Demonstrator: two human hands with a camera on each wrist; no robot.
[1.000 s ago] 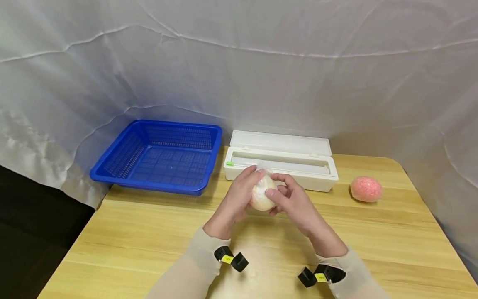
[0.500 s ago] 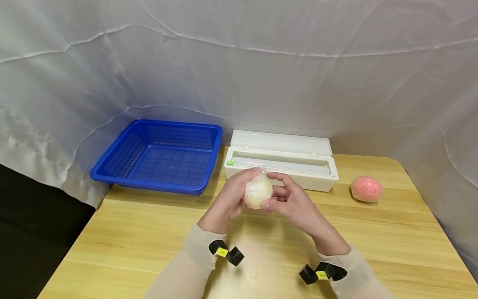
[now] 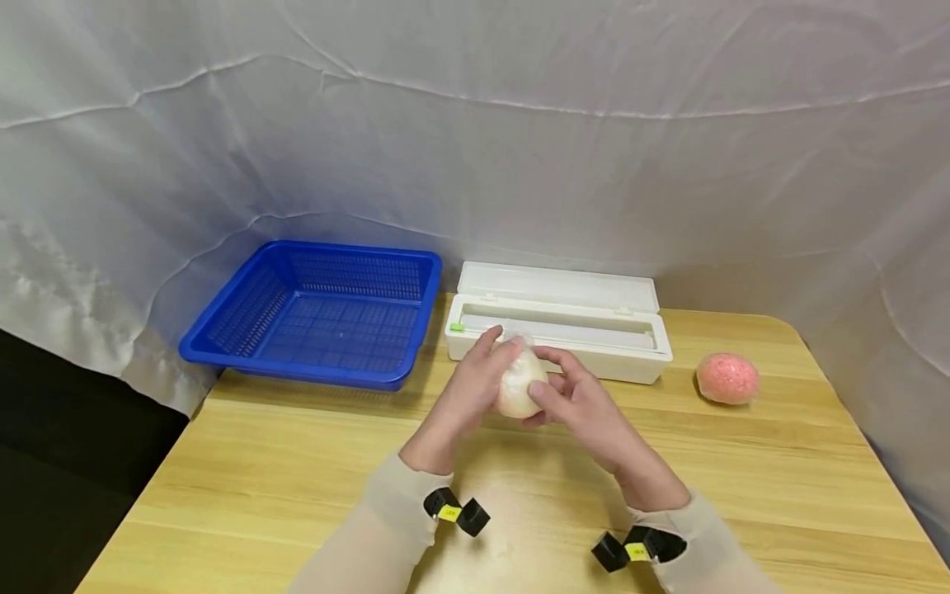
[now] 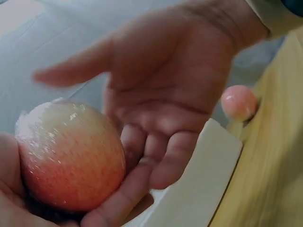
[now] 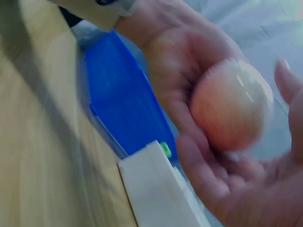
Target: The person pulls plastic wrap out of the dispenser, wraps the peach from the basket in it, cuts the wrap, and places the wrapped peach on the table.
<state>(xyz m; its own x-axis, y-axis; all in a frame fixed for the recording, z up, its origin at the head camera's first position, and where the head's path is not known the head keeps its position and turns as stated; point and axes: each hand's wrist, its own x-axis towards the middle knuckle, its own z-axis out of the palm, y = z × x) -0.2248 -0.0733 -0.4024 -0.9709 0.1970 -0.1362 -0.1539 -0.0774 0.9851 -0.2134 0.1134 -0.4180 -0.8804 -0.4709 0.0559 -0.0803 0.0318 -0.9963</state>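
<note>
Both hands hold a peach (image 3: pixel 518 391) tightly wrapped in clear film, over the table in front of the white box. It is cream on one side and red-speckled on the other; the film gathers into a loose tuft above it. The left hand (image 3: pixel 467 389) cups it from the left, with the thumb near the film at the top. From the right, the right hand (image 3: pixel 582 404) has bent fingers around its edge. In the left wrist view, the right thumb stands away from the peach (image 4: pixel 73 158), and the film shines on its skin.
Behind the hands, a white film dispenser box (image 3: pixel 594 363) stands with its lid up, a roll inside and a green slider (image 3: pixel 456 327) at left. A blue basket (image 3: pixel 397 375) stands to the left. Another pink-red wrapped fruit (image 3: pixel 727 379) sits at right on the wooden table (image 3: pixel 779 478).
The peach shifts left in the hands, then back to the right, turning a little. The right thumb has moved from its lower edge up onto its front.
</note>
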